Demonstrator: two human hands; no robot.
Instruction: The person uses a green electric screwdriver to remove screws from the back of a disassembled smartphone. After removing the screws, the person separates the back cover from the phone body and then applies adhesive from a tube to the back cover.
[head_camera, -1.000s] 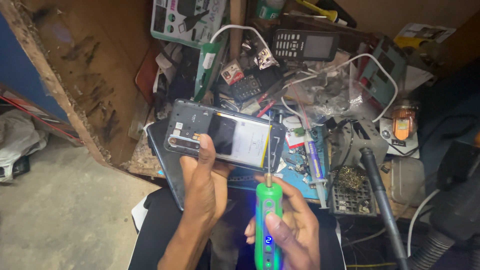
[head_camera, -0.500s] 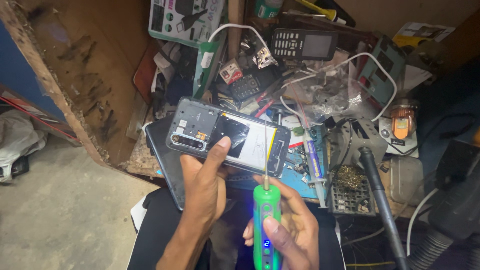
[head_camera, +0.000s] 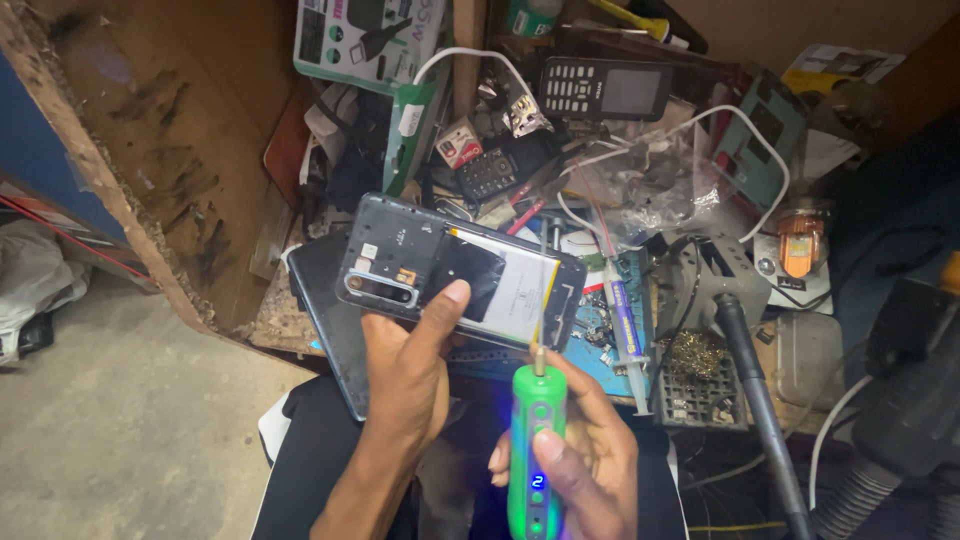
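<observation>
**Opened phone held over cluttered bench, electric screwdriver at its lower edge**

Head view: left hand (head_camera: 405, 375) raised from below, fingers wrapped behind an opened smartphone (head_camera: 460, 272), thumb pressed flat on its exposed inside near the camera strip. Phone held tilted, long side running left to right, back cover gone, battery and dark shielding visible. Held above a dark back cover (head_camera: 325, 310) lying on the bench edge just beneath.

Right hand (head_camera: 585, 455) clenched around a green electric screwdriver (head_camera: 535, 440), thumb laid along its front over the buttons, small blue lit display glowing on the body. Tool upright, bit tip at the lower long edge of the phone, near its right end; contact with a screw too small to tell.

Behind the phone: crowded workbench (head_camera: 290, 300) with worn wooden edge. Black keypad phone (head_camera: 605, 90) leaning at the back, white cable (head_camera: 700, 125) looped across the clutter, syringe (head_camera: 622, 315) of paste lying on a blue mat just right of the phone. Brass wool tip cleaner (head_camera: 695, 352) in a black holder close to the right hand. Black hose (head_camera: 755, 400) slanting down at the right. Printed box (head_camera: 370, 40) at the top left.
</observation>
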